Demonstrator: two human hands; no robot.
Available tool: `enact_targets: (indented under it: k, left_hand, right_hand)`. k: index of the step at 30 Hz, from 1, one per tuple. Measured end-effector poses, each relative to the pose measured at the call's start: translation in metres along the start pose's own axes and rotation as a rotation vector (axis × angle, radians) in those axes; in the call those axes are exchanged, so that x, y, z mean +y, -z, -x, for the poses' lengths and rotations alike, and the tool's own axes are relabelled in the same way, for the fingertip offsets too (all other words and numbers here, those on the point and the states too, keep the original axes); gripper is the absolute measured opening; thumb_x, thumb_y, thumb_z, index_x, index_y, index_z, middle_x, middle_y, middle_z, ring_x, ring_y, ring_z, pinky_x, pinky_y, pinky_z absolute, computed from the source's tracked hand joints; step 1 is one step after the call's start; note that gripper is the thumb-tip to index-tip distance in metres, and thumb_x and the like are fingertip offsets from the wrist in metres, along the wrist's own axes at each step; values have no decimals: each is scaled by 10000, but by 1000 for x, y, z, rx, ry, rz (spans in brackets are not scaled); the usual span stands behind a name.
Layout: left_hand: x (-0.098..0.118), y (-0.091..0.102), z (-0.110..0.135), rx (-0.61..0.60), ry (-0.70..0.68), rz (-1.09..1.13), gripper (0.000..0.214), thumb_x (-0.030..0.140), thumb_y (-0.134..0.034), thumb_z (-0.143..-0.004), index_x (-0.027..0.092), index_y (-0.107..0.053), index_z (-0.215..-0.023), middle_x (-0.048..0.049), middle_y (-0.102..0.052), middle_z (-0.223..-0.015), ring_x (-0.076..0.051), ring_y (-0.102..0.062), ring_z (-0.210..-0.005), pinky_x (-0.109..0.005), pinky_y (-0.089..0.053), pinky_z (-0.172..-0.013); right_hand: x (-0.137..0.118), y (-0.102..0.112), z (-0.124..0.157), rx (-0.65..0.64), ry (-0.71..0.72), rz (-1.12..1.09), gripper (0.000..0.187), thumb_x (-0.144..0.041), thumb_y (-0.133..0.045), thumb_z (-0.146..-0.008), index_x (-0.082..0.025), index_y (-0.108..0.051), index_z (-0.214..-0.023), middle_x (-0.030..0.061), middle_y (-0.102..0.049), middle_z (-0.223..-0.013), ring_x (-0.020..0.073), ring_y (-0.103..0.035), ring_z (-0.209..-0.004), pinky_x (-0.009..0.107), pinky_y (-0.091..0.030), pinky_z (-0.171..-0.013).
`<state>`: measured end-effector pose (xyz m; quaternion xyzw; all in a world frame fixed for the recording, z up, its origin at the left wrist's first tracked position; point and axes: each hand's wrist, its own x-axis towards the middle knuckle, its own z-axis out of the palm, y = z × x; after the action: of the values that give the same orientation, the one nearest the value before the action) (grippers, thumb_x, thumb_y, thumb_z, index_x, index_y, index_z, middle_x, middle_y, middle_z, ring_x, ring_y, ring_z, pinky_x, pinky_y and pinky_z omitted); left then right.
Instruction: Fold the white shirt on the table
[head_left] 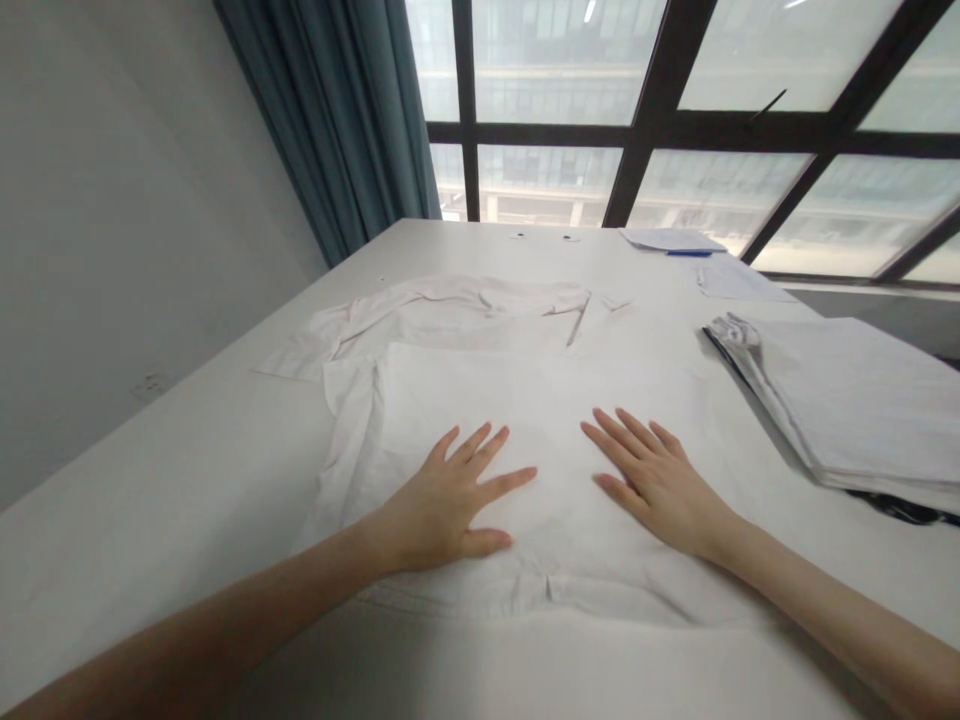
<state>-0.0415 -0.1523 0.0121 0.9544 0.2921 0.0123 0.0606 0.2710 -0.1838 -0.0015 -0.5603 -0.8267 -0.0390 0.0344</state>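
A white garment [435,310], apparently a shirt, lies spread over the white table, its far part rumpled and its near edge creased. On top of it is a smooth white rectangular sheet [480,375]; whether it is paper or cloth I cannot tell. My left hand [461,490] rests flat on the white surface left of the middle, fingers spread. To its right, my right hand [649,475] also lies flat with its fingers stretched out. Neither hand grasps anything.
Folded white cloth [870,400] is stacked at the right on something dark. Papers [671,240] and a blue pen [688,254] lie at the far right of the table [187,460]. Beyond stand a blue curtain [352,120] and a window [555,185]; a wall [135,200] borders the left.
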Motion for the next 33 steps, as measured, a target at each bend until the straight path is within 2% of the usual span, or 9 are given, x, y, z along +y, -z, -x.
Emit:
enact_targets:
  k: [6,10,12,14,16,19,22,27,33]
  left_hand:
    - [-13,-1,34,12,-32,-6,722,692,-411,-903,386,-219,-1528,-118,-135,-1622,-367,-165,-1476,-600,-159,-1142]
    - [-14,2,45,52,-25,-34,728,649,-432,-921,305,-242,-1534,-134,-231,-1598,-342,-227,-1463,-566,-188,-1152]
    - [-8,5,45,97,-19,-42,648,580,-435,-954,267,-314,-1509,-134,-316,-1566,-322,-275,-1448,-553,-193,-1158]
    - [3,8,40,123,-52,-34,562,496,-439,-981,251,-367,-1481,-123,-357,-1548,-294,-300,-1440,-522,-198,-1170]
    - [15,10,34,97,-132,-12,530,436,-462,-984,274,-367,-1480,-97,-328,-1566,-277,-287,-1447,-491,-211,-1176]
    - [27,9,27,26,-226,20,569,407,-496,-973,355,-302,-1505,-69,-250,-1600,-299,-247,-1463,-512,-228,-1166]
    - [30,6,27,4,-237,45,586,441,-496,-967,393,-278,-1509,-72,-208,-1612,-329,-221,-1468,-549,-231,-1154]
    - [26,8,32,-22,-234,60,598,495,-504,-951,406,-289,-1502,-67,-189,-1617,-331,-206,-1473,-553,-229,-1156]
    - [21,12,42,-39,-245,77,574,535,-448,-965,423,-280,-1502,-48,-212,-1612,-318,-218,-1471,-549,-198,-1171]
  right_hand:
    - [22,-7,32,70,-50,45,588,-527,-278,-993,-292,-273,-1532,33,-328,-1566,264,-276,-1447,534,-321,-1107]
    - [29,-6,43,137,-126,67,589,-527,-326,-974,-227,-393,-1477,89,-427,-1513,310,-375,-1396,554,-367,-1067]
    - [20,-1,40,172,-135,37,537,-455,-350,-976,-190,-452,-1431,121,-485,-1469,309,-430,-1360,550,-386,-1055]
    - [2,6,33,179,-71,-39,484,-344,-361,-977,-179,-462,-1420,125,-487,-1467,270,-435,-1362,515,-384,-1075]
    - [-21,12,25,154,39,-125,489,-275,-380,-968,-191,-431,-1447,108,-432,-1511,228,-385,-1397,470,-363,-1109]
    - [-53,14,18,98,177,-177,510,-262,-378,-978,-225,-383,-1487,57,-388,-1541,210,-310,-1436,460,-333,-1137]
    - [-63,11,22,58,223,-144,538,-299,-346,-1002,-260,-282,-1535,15,-342,-1561,228,-250,-1460,497,-295,-1150]
    - [-49,11,37,21,230,-95,601,-424,-364,-1004,-320,-156,-1559,-11,-245,-1592,257,-224,-1467,519,-272,-1146]
    - [-30,11,57,2,211,-52,691,-496,-405,-981,-328,-76,-1565,-3,-245,-1592,271,-252,-1457,537,-312,-1117]
